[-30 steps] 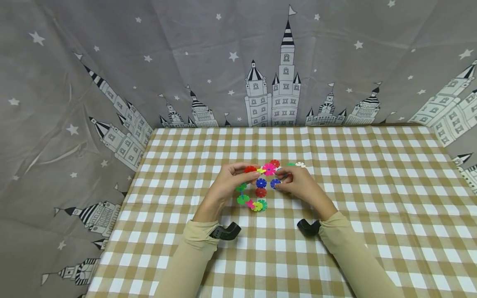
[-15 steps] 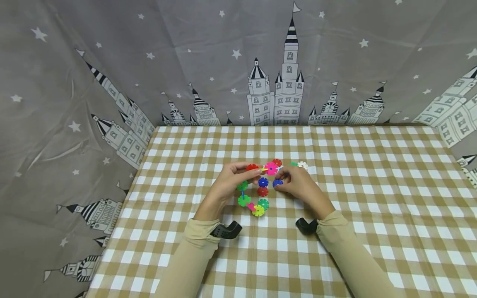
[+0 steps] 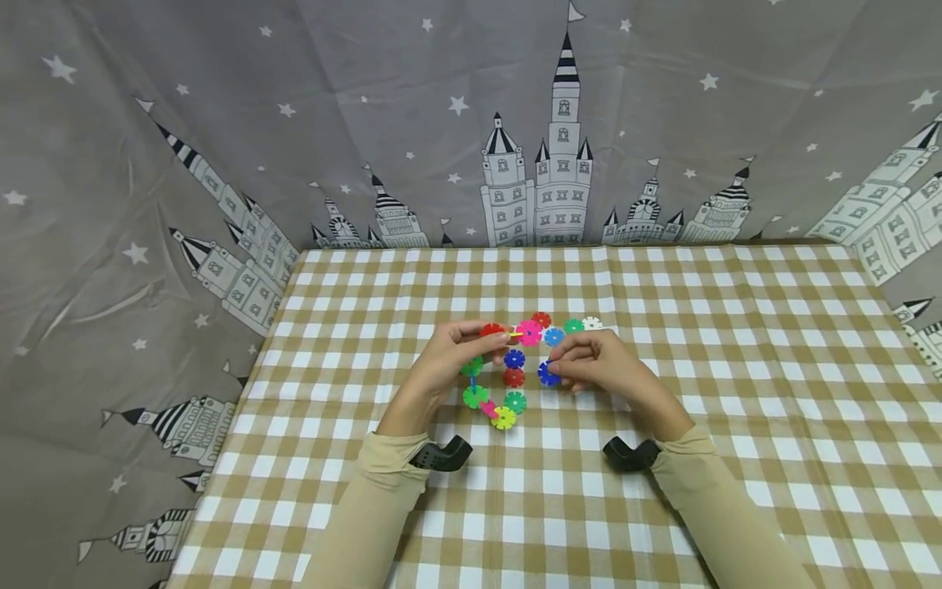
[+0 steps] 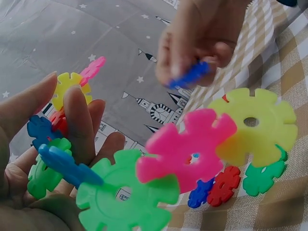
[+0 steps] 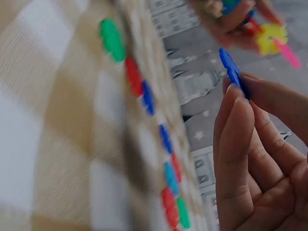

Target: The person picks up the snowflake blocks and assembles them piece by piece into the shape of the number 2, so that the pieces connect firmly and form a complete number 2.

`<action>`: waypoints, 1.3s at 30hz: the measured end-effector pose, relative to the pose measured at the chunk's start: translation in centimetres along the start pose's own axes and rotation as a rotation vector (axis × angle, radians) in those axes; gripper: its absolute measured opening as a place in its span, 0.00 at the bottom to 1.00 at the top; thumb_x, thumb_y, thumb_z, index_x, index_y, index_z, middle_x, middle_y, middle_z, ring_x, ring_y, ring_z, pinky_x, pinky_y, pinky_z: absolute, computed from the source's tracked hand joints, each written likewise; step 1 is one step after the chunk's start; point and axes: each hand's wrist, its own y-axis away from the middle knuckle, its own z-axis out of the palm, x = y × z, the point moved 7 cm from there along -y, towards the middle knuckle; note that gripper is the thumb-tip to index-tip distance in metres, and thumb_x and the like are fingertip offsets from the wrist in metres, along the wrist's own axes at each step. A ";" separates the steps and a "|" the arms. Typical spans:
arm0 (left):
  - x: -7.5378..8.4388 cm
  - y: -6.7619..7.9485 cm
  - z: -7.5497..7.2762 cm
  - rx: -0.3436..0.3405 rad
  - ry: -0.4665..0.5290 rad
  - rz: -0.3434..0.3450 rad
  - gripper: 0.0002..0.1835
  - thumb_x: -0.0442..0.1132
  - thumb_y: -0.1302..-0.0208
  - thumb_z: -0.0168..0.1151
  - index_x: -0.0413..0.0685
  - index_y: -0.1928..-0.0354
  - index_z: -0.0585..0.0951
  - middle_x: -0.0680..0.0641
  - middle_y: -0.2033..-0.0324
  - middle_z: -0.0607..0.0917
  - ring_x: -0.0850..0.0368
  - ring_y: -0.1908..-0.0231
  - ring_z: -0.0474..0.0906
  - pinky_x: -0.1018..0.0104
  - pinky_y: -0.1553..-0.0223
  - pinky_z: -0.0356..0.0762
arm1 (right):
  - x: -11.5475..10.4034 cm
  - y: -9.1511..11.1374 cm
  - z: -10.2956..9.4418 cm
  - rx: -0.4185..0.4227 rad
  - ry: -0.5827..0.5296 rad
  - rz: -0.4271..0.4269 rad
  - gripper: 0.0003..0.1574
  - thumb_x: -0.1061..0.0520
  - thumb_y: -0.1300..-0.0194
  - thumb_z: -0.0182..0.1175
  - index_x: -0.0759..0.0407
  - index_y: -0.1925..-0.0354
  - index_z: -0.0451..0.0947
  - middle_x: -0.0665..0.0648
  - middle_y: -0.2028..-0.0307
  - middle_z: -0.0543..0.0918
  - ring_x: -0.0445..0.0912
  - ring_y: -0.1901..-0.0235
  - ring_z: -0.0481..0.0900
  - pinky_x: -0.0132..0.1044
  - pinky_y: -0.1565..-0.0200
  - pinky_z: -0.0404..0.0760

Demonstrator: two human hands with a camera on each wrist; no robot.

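My left hand (image 3: 452,360) holds a linked chain of plastic snowflake discs between thumb and fingers. In the left wrist view its lower end carries a blue disc (image 4: 67,166), a green disc (image 4: 110,204), a pink disc (image 4: 187,151) and a yellow disc (image 4: 276,122). Its other end shows a second yellow disc (image 3: 515,334) and a bright pink disc (image 3: 528,333) beyond the fingertips. To the right, my right hand (image 3: 603,364) pinches a single dark blue snowflake disc (image 5: 233,72) by its edge, apart from the chain.
Loose discs lie on the checked tablecloth (image 3: 736,393): blue (image 3: 514,358), red (image 3: 513,378), green (image 3: 516,402), another red (image 3: 540,320), light blue (image 3: 554,336), another green (image 3: 573,326) and white (image 3: 592,324). A grey castle-print curtain (image 3: 412,98) stands behind.
My right hand has shifted slightly right and nearer me with the dark blue snowflake disc, uncovering the light blue disc. The left hand keeps its hold on the chain, which has tilted slightly.
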 end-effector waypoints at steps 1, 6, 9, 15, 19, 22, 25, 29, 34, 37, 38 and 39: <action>0.0 0.0 0.0 0.002 0.000 -0.004 0.12 0.36 0.30 0.67 0.34 0.51 0.86 0.52 0.71 0.91 0.59 0.71 0.84 0.63 0.49 0.81 | -0.3 0.2 0.0 0.000 -0.010 -0.002 0.16 0.59 0.33 0.70 0.69 0.53 0.82 0.56 0.66 0.91 0.46 0.71 0.88 0.39 0.67 0.89; 0.0 0.1 -0.1 0.002 0.001 -0.008 0.11 0.36 0.30 0.67 0.35 0.52 0.87 0.52 0.71 0.91 0.59 0.72 0.84 0.63 0.50 0.81 | -1.8 1.2 0.0 0.015 -0.076 0.010 0.17 0.59 0.33 0.70 0.69 0.52 0.81 0.56 0.63 0.92 0.55 0.63 0.91 0.47 0.58 0.90; 0.2 0.0 0.0 -0.007 0.001 0.003 0.12 0.37 0.30 0.67 0.35 0.52 0.87 0.50 0.69 0.91 0.59 0.72 0.84 0.64 0.53 0.82 | -2.4 1.7 -0.2 0.026 -0.090 0.011 0.18 0.59 0.32 0.69 0.70 0.49 0.80 0.56 0.61 0.92 0.55 0.61 0.91 0.49 0.54 0.89; 0.5 0.0 -0.1 -0.014 0.001 0.008 0.12 0.37 0.30 0.67 0.36 0.51 0.87 0.47 0.64 0.92 0.61 0.71 0.84 0.67 0.57 0.84 | -3.1 2.1 -0.6 0.040 -0.107 0.022 0.22 0.60 0.32 0.68 0.71 0.44 0.80 0.57 0.57 0.92 0.54 0.57 0.91 0.55 0.48 0.87; 0.4 0.0 0.0 -0.020 0.008 0.012 0.13 0.36 0.30 0.66 0.34 0.50 0.86 0.47 0.64 0.92 0.60 0.71 0.84 0.66 0.57 0.85 | -3.4 2.3 -0.8 0.042 -0.088 -0.005 0.22 0.62 0.32 0.67 0.72 0.44 0.79 0.63 0.54 0.90 0.51 0.58 0.92 0.54 0.50 0.87; 0.4 0.0 0.0 -0.023 0.008 0.017 0.14 0.36 0.29 0.66 0.32 0.48 0.85 0.47 0.64 0.92 0.60 0.70 0.84 0.66 0.56 0.85 | -3.6 2.3 -0.8 0.042 -0.077 -0.032 0.22 0.63 0.32 0.67 0.74 0.43 0.79 0.68 0.53 0.89 0.49 0.59 0.92 0.53 0.51 0.88; 0.4 0.1 0.0 -0.026 -0.002 0.022 0.15 0.36 0.29 0.66 0.32 0.47 0.85 0.48 0.65 0.92 0.61 0.71 0.84 0.65 0.54 0.84 | -3.7 2.4 -0.8 0.045 -0.081 -0.063 0.21 0.65 0.33 0.66 0.75 0.44 0.78 0.69 0.53 0.88 0.48 0.59 0.92 0.54 0.52 0.88; 0.4 0.2 0.0 -0.027 -0.010 0.019 0.14 0.36 0.29 0.66 0.33 0.49 0.85 0.50 0.68 0.91 0.60 0.71 0.84 0.64 0.51 0.83 | -4.0 2.4 -0.8 0.061 -0.084 -0.112 0.20 0.67 0.33 0.66 0.75 0.45 0.79 0.67 0.55 0.89 0.44 0.61 0.91 0.53 0.54 0.89; 0.3 0.2 0.2 -0.029 -0.002 0.006 0.10 0.37 0.30 0.67 0.36 0.54 0.87 0.51 0.69 0.91 0.58 0.72 0.84 0.62 0.51 0.82 | -4.4 2.4 -1.0 0.107 -0.069 -0.166 0.19 0.68 0.34 0.66 0.75 0.46 0.80 0.62 0.57 0.91 0.41 0.63 0.90 0.46 0.58 0.90; 0.4 0.2 0.3 -0.031 0.004 0.001 0.09 0.37 0.30 0.67 0.38 0.56 0.88 0.51 0.72 0.90 0.58 0.73 0.83 0.62 0.51 0.82 | -4.6 2.4 -1.2 0.138 -0.064 -0.189 0.19 0.69 0.35 0.68 0.74 0.47 0.81 0.58 0.57 0.91 0.40 0.63 0.90 0.41 0.60 0.90; 0.4 0.2 0.3 -0.031 0.003 -0.001 0.09 0.38 0.30 0.67 0.38 0.56 0.88 0.51 0.73 0.90 0.57 0.73 0.83 0.61 0.51 0.82 | -4.7 2.4 -1.2 0.144 -0.066 -0.194 0.19 0.69 0.36 0.68 0.74 0.47 0.81 0.57 0.57 0.91 0.40 0.63 0.90 0.40 0.60 0.90; 0.4 0.2 0.4 -0.031 0.001 -0.002 0.09 0.38 0.30 0.67 0.38 0.56 0.88 0.51 0.74 0.89 0.57 0.74 0.83 0.61 0.51 0.82 | -4.7 2.5 -1.2 0.150 -0.067 -0.196 0.19 0.69 0.36 0.68 0.74 0.47 0.81 0.57 0.57 0.91 0.40 0.63 0.90 0.39 0.60 0.90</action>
